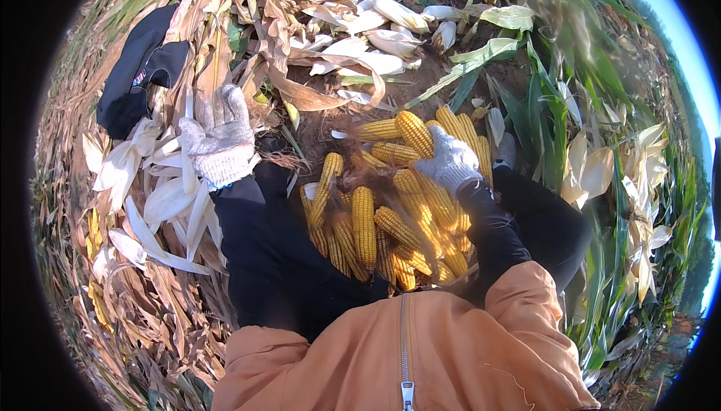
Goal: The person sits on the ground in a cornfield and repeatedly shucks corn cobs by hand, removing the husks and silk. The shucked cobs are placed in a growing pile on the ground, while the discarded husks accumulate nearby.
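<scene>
My right hand (pixel 450 160), in a pale knit work glove, grips a husked yellow ear of corn (pixel 414 134) over the pile. Spread open with the palm up, my gloved left hand (pixel 221 135) holds nothing and hovers by loose pale husks (pixel 174 199). Between my legs lies a heap of husked yellow corn ears (pixel 365 225), some with brown silk clinging to them. Beyond the heap, several ears still in white husks (pixel 388 33) lie on the soil.
A dark cloth item (pixel 138 67), perhaps a bag or garment, lies at the upper left. Green corn leaves (pixel 541 101) and dry stalks crowd the right side. Brown dried leaves (pixel 163 309) cover the ground at left, with a few yellow ears (pixel 94 236) among them.
</scene>
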The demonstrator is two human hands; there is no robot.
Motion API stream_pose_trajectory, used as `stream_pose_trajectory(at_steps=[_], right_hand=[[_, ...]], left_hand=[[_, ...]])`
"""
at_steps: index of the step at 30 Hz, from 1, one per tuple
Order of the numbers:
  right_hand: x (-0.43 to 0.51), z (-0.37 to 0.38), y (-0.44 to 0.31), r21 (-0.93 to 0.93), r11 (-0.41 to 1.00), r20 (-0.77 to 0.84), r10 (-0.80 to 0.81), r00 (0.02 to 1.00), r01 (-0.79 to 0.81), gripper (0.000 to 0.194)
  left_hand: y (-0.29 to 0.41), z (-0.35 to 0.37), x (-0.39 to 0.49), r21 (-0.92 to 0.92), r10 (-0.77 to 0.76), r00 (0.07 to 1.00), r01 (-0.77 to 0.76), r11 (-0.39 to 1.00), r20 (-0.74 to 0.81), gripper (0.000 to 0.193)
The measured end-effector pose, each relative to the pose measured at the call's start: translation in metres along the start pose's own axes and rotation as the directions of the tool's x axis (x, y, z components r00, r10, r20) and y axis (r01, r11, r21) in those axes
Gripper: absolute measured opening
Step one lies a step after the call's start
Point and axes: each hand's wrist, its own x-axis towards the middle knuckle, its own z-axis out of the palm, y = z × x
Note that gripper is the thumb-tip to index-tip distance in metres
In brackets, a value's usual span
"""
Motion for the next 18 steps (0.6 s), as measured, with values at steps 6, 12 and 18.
stream_pose_trajectory(at_steps=[6, 12, 18], right_hand=[[0.062, 0.038, 0.014, -0.356, 0.897, 0.09, -0.246, 0.965, 0.262, 0.048], [0.054, 0.059, -0.016, 0.085, 0.876, 0.178, -0.482, 0.858, 0.475, 0.064], [0.036, 0.087, -0.065, 0.039, 0.862, 0.457, -0.465, 0.758, 0.505, 0.033]], left_hand=[[0.002, -0.021, 0.004, 0.042, -0.218, 0.87, 0.223, 0.974, 0.442, 0.046], [0.015, -0.016, 0.004, 0.088, -0.334, 0.77, 0.344, 0.935, 0.543, 0.043], [0.002, -0.009, -0.001, 0.115, -0.428, 0.64, 0.47, 0.875, 0.638, 0.037]])
